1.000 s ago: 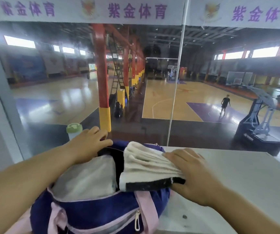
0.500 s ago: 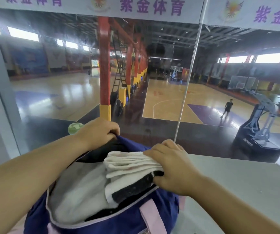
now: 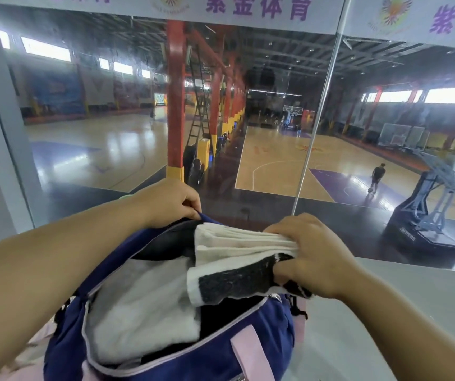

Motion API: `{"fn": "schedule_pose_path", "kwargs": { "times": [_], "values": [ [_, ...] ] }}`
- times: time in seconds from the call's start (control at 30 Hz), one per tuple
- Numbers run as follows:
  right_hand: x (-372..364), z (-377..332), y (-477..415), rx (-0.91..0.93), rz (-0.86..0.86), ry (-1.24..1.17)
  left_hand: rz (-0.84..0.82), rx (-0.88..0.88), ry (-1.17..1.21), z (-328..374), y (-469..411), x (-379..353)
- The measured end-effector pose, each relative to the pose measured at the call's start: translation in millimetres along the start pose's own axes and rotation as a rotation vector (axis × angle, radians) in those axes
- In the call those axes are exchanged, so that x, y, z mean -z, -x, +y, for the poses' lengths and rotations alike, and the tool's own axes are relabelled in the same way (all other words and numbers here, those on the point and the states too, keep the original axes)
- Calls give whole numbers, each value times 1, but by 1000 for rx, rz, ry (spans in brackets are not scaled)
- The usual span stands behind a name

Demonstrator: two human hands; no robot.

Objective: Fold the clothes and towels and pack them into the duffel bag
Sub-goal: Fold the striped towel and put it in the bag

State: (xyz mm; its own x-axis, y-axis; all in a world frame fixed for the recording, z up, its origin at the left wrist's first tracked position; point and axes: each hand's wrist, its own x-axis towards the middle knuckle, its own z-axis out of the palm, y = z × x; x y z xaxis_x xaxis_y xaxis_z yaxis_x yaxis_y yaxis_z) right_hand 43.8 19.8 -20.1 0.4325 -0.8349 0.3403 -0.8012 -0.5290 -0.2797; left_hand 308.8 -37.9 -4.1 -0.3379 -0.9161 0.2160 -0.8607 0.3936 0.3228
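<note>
A navy duffel bag [image 3: 251, 350] with pink straps stands open in front of me on a grey counter. My left hand [image 3: 170, 203] pinches the far rim of its opening and holds it up. My right hand [image 3: 307, 253] grips a folded white towel with a black band [image 3: 234, 259], which lies partly inside the right end of the opening. A folded grey-white garment [image 3: 144, 303] fills the left part of the bag, with dark cloth beneath it.
The grey counter [image 3: 402, 303] stretches to the right of the bag. A glass pane rises right behind the bag, with a metal mullion [image 3: 317, 119]. A green-lidded bottle [image 3: 124, 197] is mostly hidden behind my left arm. Beyond lies a basketball hall.
My left hand went from resting on the bag to pinching its far rim and pulling it open. My right hand pushed the towel from the bag's top down into the opening.
</note>
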Motion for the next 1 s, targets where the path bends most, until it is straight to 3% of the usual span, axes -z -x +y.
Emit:
{"fn": "schedule_pose_path", "kwargs": {
  "times": [0.17, 0.33, 0.47, 0.57, 0.83, 0.9, 1.0],
  "values": [
    [-13, -3, 9, 76, 1, -125, -27, 20, 1, 4, -3, 2],
    [-78, -13, -4, 232, -70, -57, -49, 24, -10, 8, -3, 6],
    [-116, -12, -1, 112, -186, -12, 21, 10, 9, 13, 5, 5],
    [-115, -8, 1, 40, -207, 89, 43, 9, -5, 13, 16, -1],
    [-72, 15, 11, 165, -260, 294, 208, -136, -80, 34, 75, -41],
    [-68, 17, 13, 155, -323, 277, 159, -143, -46, 43, 92, -50],
    [-69, 14, 16, 175, -308, 283, -57, -97, -110, 56, 109, -65]
  ]
}}
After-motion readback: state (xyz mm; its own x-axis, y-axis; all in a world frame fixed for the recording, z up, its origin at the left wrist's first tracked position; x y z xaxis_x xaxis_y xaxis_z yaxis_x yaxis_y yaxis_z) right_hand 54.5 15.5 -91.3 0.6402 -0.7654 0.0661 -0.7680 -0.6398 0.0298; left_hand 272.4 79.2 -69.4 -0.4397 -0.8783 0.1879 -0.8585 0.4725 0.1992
